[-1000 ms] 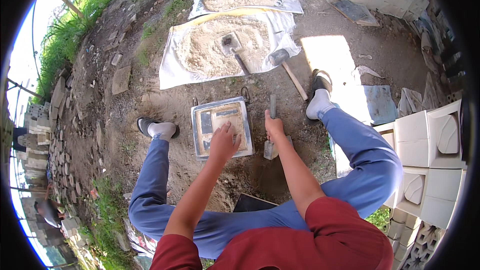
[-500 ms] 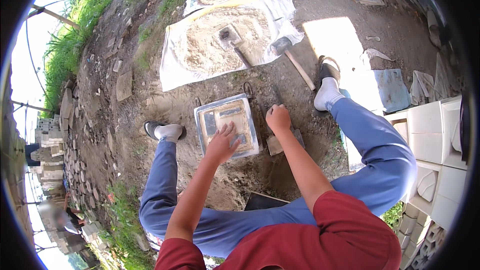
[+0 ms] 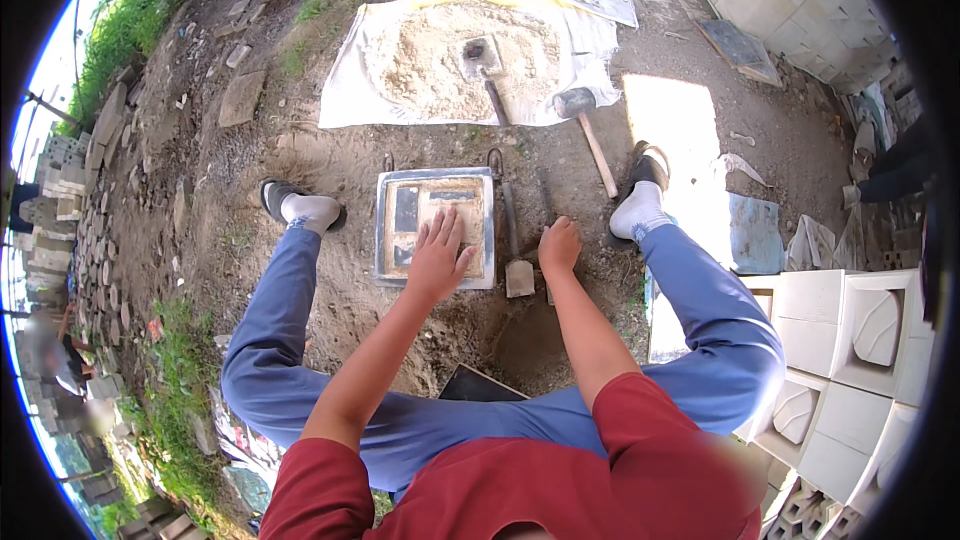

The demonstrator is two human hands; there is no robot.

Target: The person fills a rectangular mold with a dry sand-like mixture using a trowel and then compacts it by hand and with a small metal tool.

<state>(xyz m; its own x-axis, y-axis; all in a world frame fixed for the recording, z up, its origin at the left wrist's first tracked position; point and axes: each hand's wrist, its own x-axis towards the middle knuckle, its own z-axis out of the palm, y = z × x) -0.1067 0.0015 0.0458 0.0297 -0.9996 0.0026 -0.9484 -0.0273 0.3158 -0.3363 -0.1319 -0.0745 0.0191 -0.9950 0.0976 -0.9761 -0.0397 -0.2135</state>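
A square metal mould (image 3: pixel 487 230) with a blue-grey rim lies on the ground between my feet. Its inside is lined with cream-coloured sandy material around dark rectangular recesses. My left hand (image 3: pixel 440 252) rests flat on this surface, fingers spread, holding nothing. To its right, my right hand (image 3: pixel 560 245) is closed around a thin, dark-handled tool (image 3: pixel 545 190); the fist and forearm hide most of its lower end. Between the mould and that fist lies another tool (image 3: pixel 511 220), with a dark handle and a squarish light blade.
Two white sacks spread ahead carry sandy powder (image 3: pixel 410 65). A small tool (image 3: pixel 497 100) lies on the nearer heap, with a mallet (image 3: pixel 590 140) beside it. White hollow blocks (image 3: pixel 810 325) are stacked at right. A dark board (image 3: pixel 480 385) lies near my legs.
The view has shifted and turned, so the mould now looks squarer. My left hand stays flat on the mould; my right fist still grips the tool, its lower end now more hidden.
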